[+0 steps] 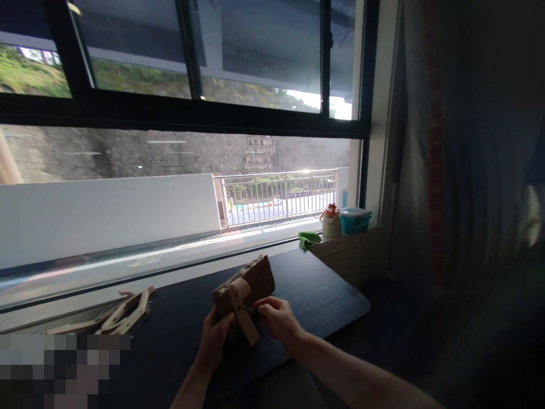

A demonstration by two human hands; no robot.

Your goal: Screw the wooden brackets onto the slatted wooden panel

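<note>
My left hand [215,336] is closed around the lower left end of a brown, rough-sided block [259,277], with the thumb pressed near a pale wooden strip [246,324]. The strip lies slanted across the block's near face, and a rounded wooden piece [240,288] sits at its upper end. My right hand [281,321] pinches a thin, dark metal tool [249,309] whose tip meets the strip about midway. I cannot tell whether it is a hex key or a small screwdriver. Both hands are just above the dark table [315,289].
Several loose wooden parts [123,315] with small hardware lie at the table's left. On the windowsill at the right are a green cloth [309,239], a pale bottle with a red-orange top [331,222] and a teal lidded box [355,221]. A blurred patch covers the lower left.
</note>
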